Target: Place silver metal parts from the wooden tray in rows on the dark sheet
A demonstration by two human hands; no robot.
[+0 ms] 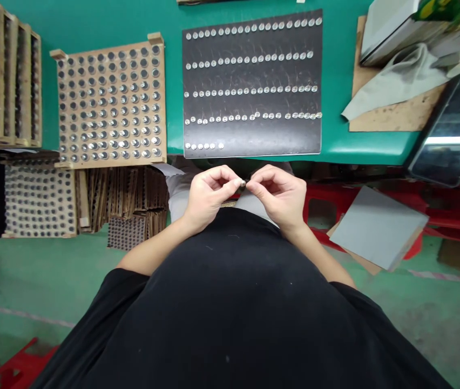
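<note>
Just in front of the table's near edge, my left hand [212,193] pinches a small round metallic piece [243,183] between thumb and fingertips. My right hand [279,195] is closed in a pinch at the other side of the same piece, its fingertips touching or very near it. Beyond my hands lies a black board [250,138] with rows of small round silvery pieces [254,89]; the nearest row is short and sits at the left. To its left is a wooden tray [112,111] of dark cylinders with shiny tops.
More wooden trays [7,75] stand at the far left, and others [39,200] are stacked below the table edge. On the right lie a phone-like dark slab [451,129], a grey cloth [396,78] and a box [390,27]. A grey panel [378,227] rests on a red stool [323,210].
</note>
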